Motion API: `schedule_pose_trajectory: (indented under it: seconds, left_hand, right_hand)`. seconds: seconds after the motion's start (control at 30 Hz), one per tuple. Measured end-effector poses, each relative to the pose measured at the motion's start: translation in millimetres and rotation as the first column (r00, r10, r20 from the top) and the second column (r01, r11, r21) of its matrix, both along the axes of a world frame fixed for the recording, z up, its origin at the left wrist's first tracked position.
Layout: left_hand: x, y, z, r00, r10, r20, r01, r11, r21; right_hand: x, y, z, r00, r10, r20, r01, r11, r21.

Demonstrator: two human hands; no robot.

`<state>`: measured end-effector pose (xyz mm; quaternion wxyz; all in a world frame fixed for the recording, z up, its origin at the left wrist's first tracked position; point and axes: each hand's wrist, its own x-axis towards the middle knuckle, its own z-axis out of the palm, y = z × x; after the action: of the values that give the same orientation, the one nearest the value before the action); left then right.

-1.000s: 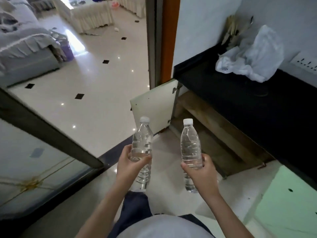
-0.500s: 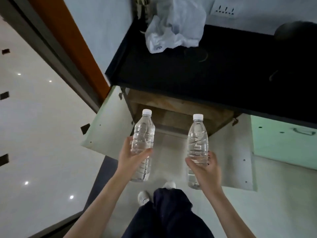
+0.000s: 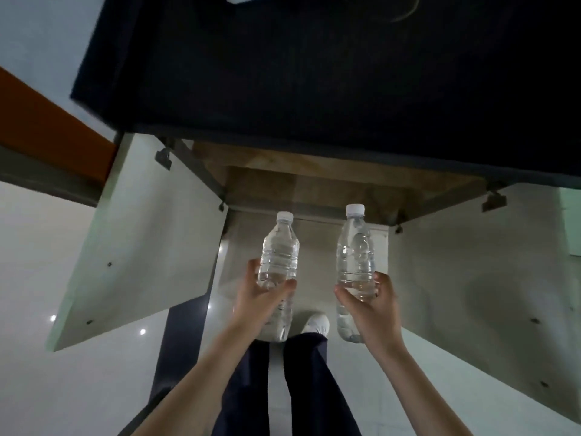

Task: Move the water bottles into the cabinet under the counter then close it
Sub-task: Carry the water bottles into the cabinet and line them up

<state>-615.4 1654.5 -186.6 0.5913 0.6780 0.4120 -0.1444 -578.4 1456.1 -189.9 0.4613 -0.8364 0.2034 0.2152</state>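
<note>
Two clear water bottles with white caps are held upright in front of me. My left hand (image 3: 262,298) grips the left bottle (image 3: 279,253) around its middle. My right hand (image 3: 372,302) grips the right bottle (image 3: 355,253) the same way. Both bottles hang above the floor just in front of the open cabinet (image 3: 314,187) under the black counter (image 3: 314,83). The cabinet shows a wooden floor inside. Its left door (image 3: 138,240) and right door (image 3: 478,278) stand wide open on either side of my hands.
My dark trouser legs (image 3: 301,382) and a white shoe (image 3: 316,324) are below the bottles on the pale glossy floor (image 3: 63,388). An orange door frame (image 3: 47,121) runs at the left. A pale green cabinet front (image 3: 570,221) shows at the far right edge.
The view has turned and closed in until I face the open cabinet squarely. Both bottles stay upright in my hands and now sit between the two open doors.
</note>
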Motion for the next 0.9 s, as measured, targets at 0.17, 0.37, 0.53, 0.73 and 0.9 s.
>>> schedule_pose_trajectory:
  seconds: [0.17,0.37,0.53,0.73,0.9]
  left_hand:
    - [42,17,-124,0.999,-0.031,-0.042,0.031,1.000,-0.001]
    - [92,37,-287,0.998,-0.050,0.029,0.049,0.999,0.015]
    - [147,51,-419,0.985,-0.076,0.155,0.068,0.996,0.055]
    - [229,64,-535,0.928,-0.088,0.361,0.077,0.996,0.044]
    - [279,68,-575,0.872,-0.118,0.475,0.058,0.988,0.140]
  right_hand:
    - [32,21,-117,0.998,-0.046,-0.043,0.045,0.999,-0.030]
    - [76,45,-282,0.999,-0.035,-0.001,0.035,0.999,0.021]
    - [124,54,-408,0.995,-0.023,0.095,0.011,0.992,0.124]
    - [204,66,-511,0.970,0.036,0.239,-0.081,0.980,0.180]
    - [248,76,-535,0.880,0.147,0.451,-0.158,0.987,-0.015]
